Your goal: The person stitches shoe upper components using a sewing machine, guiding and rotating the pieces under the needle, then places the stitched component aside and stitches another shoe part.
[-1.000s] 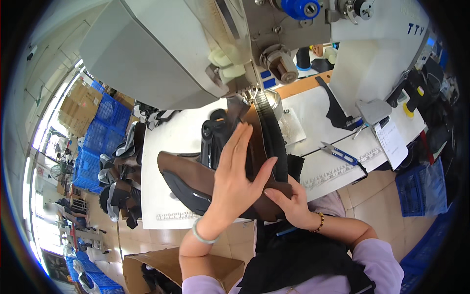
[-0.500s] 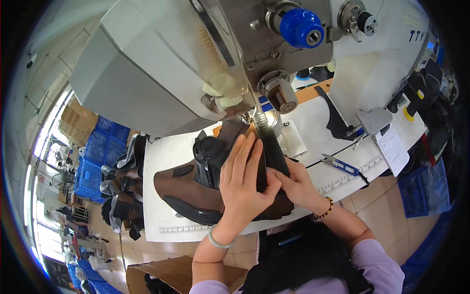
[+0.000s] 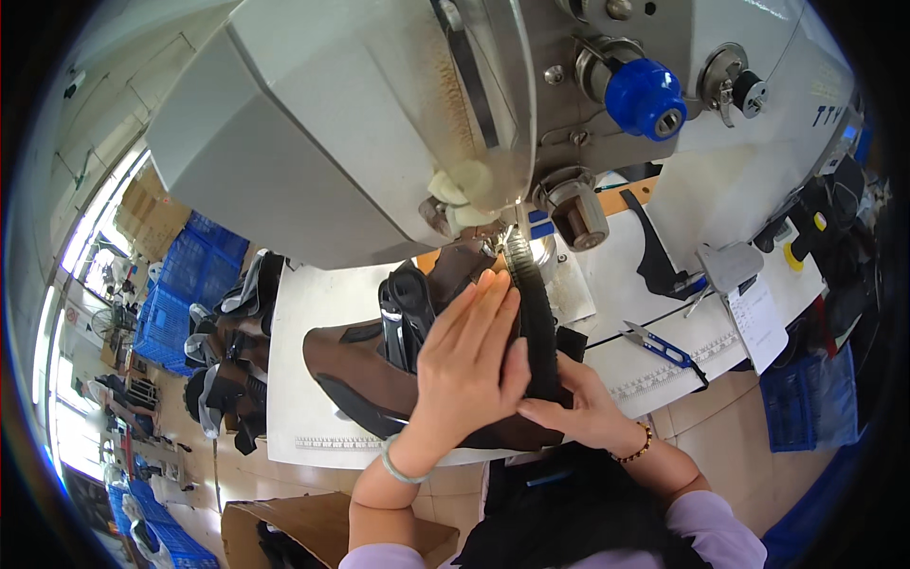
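In the head view, the brown shoe upper (image 3: 379, 379) lies on the white bench (image 3: 313, 417), its long axis running left to right, under the grey sewing machine (image 3: 379, 123). The left hand (image 3: 469, 365) presses flat on it, fingers spread. The right hand (image 3: 578, 412) pinches the black padded collar (image 3: 536, 322) just beside it. The leather looks smooth.
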`<state>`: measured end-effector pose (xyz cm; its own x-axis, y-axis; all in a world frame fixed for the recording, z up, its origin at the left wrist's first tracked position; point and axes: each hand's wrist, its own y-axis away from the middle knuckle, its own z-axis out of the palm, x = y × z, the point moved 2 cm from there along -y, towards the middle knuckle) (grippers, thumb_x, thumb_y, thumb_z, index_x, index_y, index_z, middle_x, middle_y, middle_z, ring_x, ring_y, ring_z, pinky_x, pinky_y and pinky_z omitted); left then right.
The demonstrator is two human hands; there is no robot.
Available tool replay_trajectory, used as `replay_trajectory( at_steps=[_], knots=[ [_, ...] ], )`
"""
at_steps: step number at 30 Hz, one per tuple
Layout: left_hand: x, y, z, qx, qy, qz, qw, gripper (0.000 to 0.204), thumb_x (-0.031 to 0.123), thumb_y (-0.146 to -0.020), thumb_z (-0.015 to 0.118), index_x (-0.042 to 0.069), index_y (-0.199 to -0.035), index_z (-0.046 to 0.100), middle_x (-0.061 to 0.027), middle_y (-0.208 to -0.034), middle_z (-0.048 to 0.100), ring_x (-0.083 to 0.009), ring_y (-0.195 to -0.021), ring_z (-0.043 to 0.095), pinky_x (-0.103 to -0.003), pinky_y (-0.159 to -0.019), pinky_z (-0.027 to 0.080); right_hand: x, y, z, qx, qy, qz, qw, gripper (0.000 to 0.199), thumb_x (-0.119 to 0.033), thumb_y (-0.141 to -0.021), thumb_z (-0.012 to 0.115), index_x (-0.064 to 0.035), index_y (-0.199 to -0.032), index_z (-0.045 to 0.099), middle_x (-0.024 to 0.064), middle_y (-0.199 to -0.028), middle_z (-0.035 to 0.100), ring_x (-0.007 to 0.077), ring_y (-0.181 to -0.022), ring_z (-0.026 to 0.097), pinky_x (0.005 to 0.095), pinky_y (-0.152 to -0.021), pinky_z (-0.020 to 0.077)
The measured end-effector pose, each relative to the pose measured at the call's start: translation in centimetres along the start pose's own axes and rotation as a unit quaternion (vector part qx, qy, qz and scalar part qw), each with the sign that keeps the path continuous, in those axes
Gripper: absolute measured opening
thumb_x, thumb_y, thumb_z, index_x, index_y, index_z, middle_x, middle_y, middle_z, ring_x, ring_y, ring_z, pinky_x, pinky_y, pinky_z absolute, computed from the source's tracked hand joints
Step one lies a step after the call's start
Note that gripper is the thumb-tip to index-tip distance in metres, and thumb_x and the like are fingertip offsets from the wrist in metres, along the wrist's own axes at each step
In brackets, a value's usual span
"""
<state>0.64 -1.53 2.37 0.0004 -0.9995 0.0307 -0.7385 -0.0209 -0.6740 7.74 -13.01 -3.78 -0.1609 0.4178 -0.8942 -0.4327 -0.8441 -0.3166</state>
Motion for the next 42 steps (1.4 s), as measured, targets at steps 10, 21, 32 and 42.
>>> replay_trajectory(
  at_steps=[10,21,32,42],
  knots=[
    [-0.1,-0.4,-0.7,0.002,0.025,-0.008,1.000,0.023,0.006,-0.083,0.053,-0.004,-0.102,0.062,-0.0135,-0.110,0.060,-0.0271,-0.106,0.056,-0.035,-0.094,0.042,-0.2,-0.2,0.9,0.076,0.054,-0.004,0.996,0.027,-0.016,-0.088,0.061,0.0039,-0.107,0.056,0.0007,-0.086,0.061,0.0030,-0.075,0.050,0.0195,-0.064,0.0431],
    [-0.4,0.6,0.7,0.023,0.031,-0.032,0.999,0.028,0.007,-0.081,0.055,0.002,-0.109,0.060,-0.0102,-0.116,0.058,-0.0237,-0.111,0.053,-0.035,-0.097,0.038,2.0,1.1,-0.7,0.097,-0.067,0.036,0.992,0.024,-0.010,-0.088,0.058,0.0041,-0.108,0.054,0.0009,-0.094,0.060,0.0025,-0.081,0.051,0.0178,-0.069,0.0431],
    [-0.5,0.1,1.1,0.007,0.060,-0.075,0.995,0.030,0.002,-0.080,0.054,0.004,-0.109,0.060,-0.0106,-0.116,0.058,-0.0240,-0.111,0.054,-0.036,-0.098,0.037,2.7,0.8,-1.9,0.079,-0.074,0.046,0.993,0.023,-0.010,-0.088,0.059,0.0044,-0.106,0.055,0.0026,-0.096,0.061,0.0043,-0.083,0.054,0.0196,-0.071,0.0451],
    [-1.3,0.7,1.3,0.016,0.070,-0.052,0.996,0.034,0.002,-0.079,0.054,0.003,-0.113,0.057,-0.0121,-0.118,0.056,-0.0265,-0.114,0.052,-0.038,-0.098,0.037,2.5,0.7,-1.9,0.072,-0.058,0.059,0.994,0.021,-0.009,-0.088,0.058,0.0018,-0.106,0.056,0.0001,-0.095,0.061,0.0033,-0.083,0.053,0.0190,-0.069,0.0436]
  ],
)
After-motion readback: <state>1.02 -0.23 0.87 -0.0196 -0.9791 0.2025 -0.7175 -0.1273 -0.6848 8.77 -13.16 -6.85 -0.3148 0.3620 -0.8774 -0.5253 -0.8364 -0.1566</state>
